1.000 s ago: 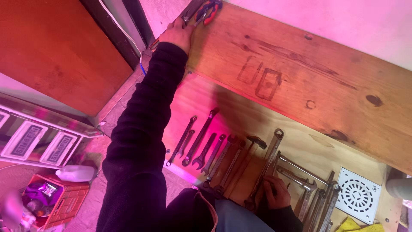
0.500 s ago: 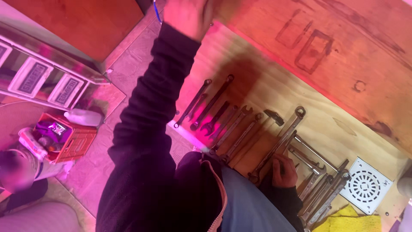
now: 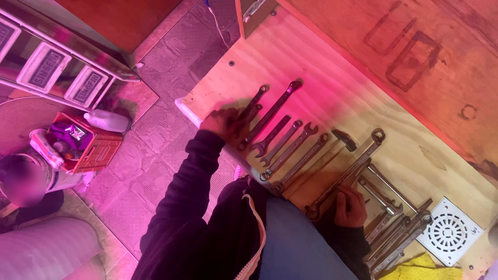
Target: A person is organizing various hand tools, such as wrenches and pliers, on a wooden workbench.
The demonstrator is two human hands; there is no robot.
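A row of steel wrenches (image 3: 290,145) lies side by side on a light wooden board (image 3: 321,67). My left hand (image 3: 222,122) sits at the row's left end, fingers curled over the lower end of the leftmost wrench (image 3: 255,105). My right hand (image 3: 350,206) rests further right at the board's near edge, fingertips closed on the lower part of a long ring wrench (image 3: 348,171). A small hammer (image 3: 344,139) lies among the wrenches. More wrenches (image 3: 397,233) are bunched to the right of my right hand.
A white round-grille drain cover (image 3: 449,233) and a yellow cloth (image 3: 415,267) lie at the right. On the tiled floor stand a red crate (image 3: 83,142) and a white bottle (image 3: 106,120). Another person (image 3: 26,181) sits at the left. A dark box (image 3: 249,13) stands at the top.
My left arm has come back from a far reach at the board's top edge down to the left end of the wrench row. My right hand has stayed on the wrenches.
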